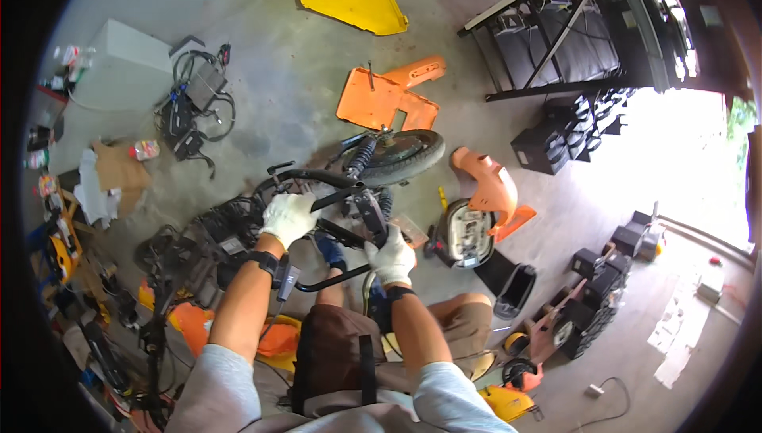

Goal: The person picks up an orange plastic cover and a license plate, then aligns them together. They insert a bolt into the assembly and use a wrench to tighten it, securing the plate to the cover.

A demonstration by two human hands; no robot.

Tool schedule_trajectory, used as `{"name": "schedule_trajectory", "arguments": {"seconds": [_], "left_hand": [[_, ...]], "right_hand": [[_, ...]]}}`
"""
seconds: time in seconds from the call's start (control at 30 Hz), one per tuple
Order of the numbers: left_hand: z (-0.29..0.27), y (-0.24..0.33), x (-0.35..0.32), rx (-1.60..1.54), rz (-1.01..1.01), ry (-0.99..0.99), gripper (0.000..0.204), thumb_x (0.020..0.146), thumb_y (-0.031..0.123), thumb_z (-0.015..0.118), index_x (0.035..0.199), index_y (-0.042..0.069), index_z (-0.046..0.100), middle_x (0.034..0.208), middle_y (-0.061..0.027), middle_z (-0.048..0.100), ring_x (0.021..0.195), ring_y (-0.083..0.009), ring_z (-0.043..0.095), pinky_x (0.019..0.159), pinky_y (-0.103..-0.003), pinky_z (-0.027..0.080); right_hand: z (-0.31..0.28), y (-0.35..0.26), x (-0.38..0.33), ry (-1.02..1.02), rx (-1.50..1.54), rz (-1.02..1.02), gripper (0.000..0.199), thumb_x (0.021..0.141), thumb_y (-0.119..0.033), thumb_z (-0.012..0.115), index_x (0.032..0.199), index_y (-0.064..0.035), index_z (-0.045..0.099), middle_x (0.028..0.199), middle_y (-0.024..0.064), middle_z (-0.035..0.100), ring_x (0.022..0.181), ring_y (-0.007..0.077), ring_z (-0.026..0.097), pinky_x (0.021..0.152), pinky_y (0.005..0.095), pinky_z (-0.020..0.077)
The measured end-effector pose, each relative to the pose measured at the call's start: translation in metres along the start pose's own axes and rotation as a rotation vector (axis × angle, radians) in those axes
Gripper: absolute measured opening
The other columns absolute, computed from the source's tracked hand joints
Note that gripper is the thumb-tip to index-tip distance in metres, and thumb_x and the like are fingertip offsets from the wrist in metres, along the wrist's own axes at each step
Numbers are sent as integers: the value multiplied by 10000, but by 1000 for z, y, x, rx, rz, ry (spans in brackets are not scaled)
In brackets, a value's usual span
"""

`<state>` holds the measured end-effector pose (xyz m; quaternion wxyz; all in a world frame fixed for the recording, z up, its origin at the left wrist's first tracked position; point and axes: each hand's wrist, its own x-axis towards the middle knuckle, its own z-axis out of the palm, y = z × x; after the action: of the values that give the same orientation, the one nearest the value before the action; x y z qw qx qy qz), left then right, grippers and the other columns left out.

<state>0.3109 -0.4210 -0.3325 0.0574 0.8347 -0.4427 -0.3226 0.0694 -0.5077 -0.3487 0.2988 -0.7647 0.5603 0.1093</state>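
Left hand (288, 219): we curl fingers around black motorcycle frame (337, 197)
Right hand (392, 257): beside it; we cannot tell finger grip

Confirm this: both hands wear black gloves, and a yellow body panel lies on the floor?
Not black: in the head view, the left hand and right hand both wear white gloves. The yellow body panel does lie on the floor.
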Motion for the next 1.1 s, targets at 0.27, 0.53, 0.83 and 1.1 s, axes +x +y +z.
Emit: {"name": "schedule_trajectory", "arguments": {"seconds": [0.27, 0.53, 0.83, 1.1], "left_hand": [[5, -2, 0, 63, -22, -10, 232, 838, 337, 700, 890, 111, 698, 756, -161, 703, 750, -371, 702, 701, -488, 567], [-2, 3, 0, 48, -106, -147, 293, 834, 391, 703, 937, 118, 722, 838, -141, 730, 812, -356, 722, 729, -470, 582], [6, 1, -8, 18, -64, 41, 194, 687, 313, 711, 781, 143, 700, 651, -71, 642, 648, -283, 686, 602, -441, 552], [2, -5, -6, 61, -31, 55, 204, 587, 278, 760, 703, 188, 619, 577, 34, 542, 526, -198, 591, 543, -360, 447]], "right_hand": [[7, 9, 1, -7, 37, -60, 573, 754, -384, 749, 1226, -121, 559, 1030, 158, 701, 921, 381, 691, 778, 482, 544], [11, 15, 4, -22, 34, -28, 534, 744, -343, 761, 1207, -155, 574, 952, 166, 717, 885, 409, 697, 783, 491, 551], [-58, 31, 67, -861, -214, -89, 738, 769, -558, 748, 1276, -65, 538, 1151, 198, 674, 1041, 414, 665, 920, 463, 522], [5, -13, 512, -704, -223, -572, 342, 938, -351, 543, 1115, -82, 660, 793, 92, 721, 694, 268, 692, 674, 428, 554]]}}
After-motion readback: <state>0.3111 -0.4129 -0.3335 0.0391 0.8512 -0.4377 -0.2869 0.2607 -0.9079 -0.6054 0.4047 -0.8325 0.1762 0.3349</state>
